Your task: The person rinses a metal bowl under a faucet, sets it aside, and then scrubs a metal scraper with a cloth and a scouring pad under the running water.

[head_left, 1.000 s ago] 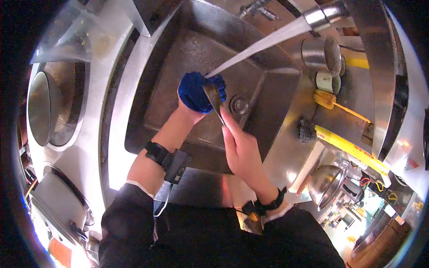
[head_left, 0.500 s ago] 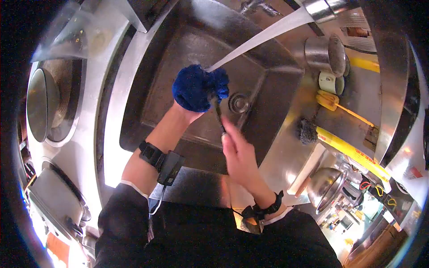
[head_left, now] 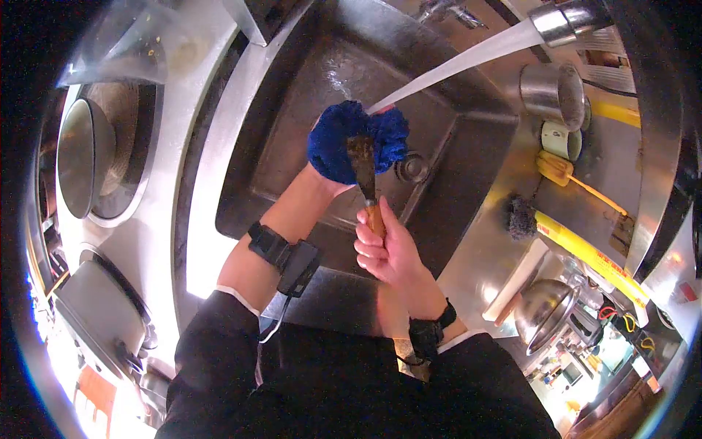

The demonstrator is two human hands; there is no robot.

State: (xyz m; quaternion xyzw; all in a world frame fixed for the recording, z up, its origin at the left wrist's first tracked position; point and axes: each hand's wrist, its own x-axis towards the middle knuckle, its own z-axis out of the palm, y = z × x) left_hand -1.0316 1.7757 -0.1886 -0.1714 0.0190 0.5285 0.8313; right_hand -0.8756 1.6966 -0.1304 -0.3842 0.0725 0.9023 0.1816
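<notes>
My left hand [head_left: 344,146] is wrapped in a fluffy blue cloth [head_left: 333,143] and held over the steel sink [head_left: 292,110]. My right hand [head_left: 384,245] grips the wooden handle of a knife [head_left: 363,172], whose dark blade points up and lies against the blue cloth. A stream of water [head_left: 453,66] runs from the tap [head_left: 567,16] at the upper right and lands on the cloth and blade. The sink drain [head_left: 412,167] shows just right of the cloth.
On the counter to the right stand a steel pot [head_left: 556,91], a white cup [head_left: 561,139], a yellow brush [head_left: 567,175] and a dark scouring pad [head_left: 521,217]. A steel bowl [head_left: 545,311] sits lower right. A wok with lid [head_left: 84,157] is at left.
My right hand slid down to grip the knife by its wooden handle. The cloth-wrapped left hand and blade shifted up and to the right, staying under the water.
</notes>
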